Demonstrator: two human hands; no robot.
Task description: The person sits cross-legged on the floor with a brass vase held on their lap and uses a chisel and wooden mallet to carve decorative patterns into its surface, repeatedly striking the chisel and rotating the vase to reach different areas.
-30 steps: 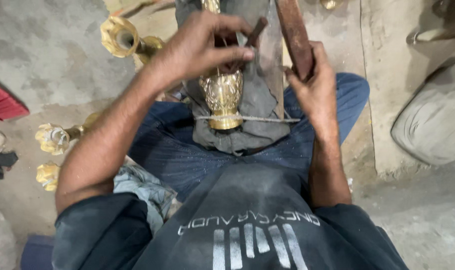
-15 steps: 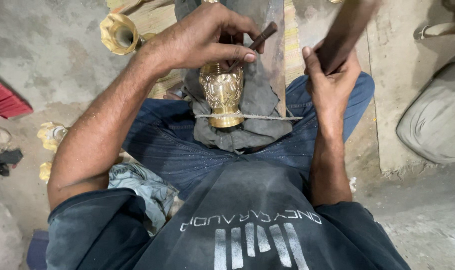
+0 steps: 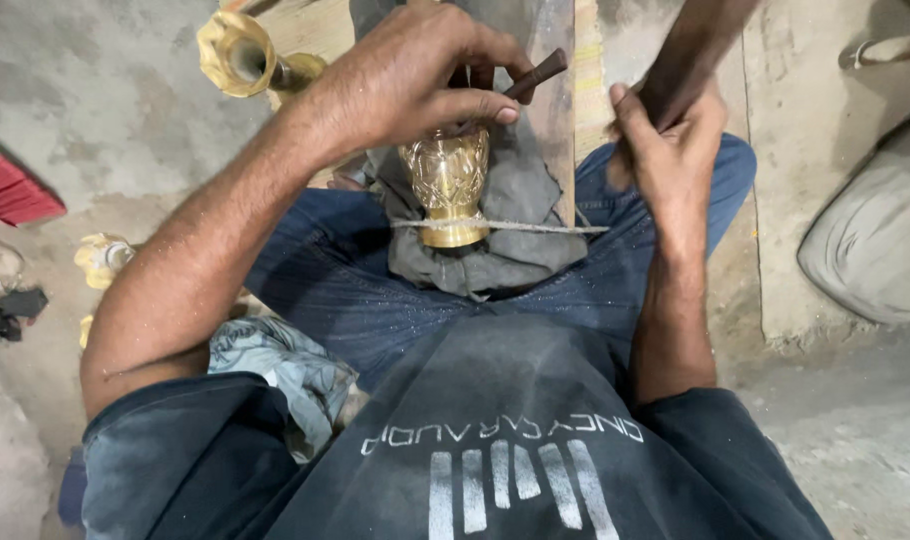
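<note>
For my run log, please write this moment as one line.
left hand: holds punch on brass vase | right hand: grips raised wooden mallet | vase: tied by cord over grey cloth, on lap

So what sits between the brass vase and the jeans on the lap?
In the head view, a grey cloth lies under the brass vase, between it and the jeans; a cord crosses the vase's base.

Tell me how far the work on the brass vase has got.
Done: the brass vase lies on a grey cloth in the lap, tied down by a cord, and its near part already shows a cut pattern. In hand: the left hand sets a small punch on it; the right hand holds a wooden mallet raised. Left: cannot tell; the hand hides the vase's upper part.
</note>
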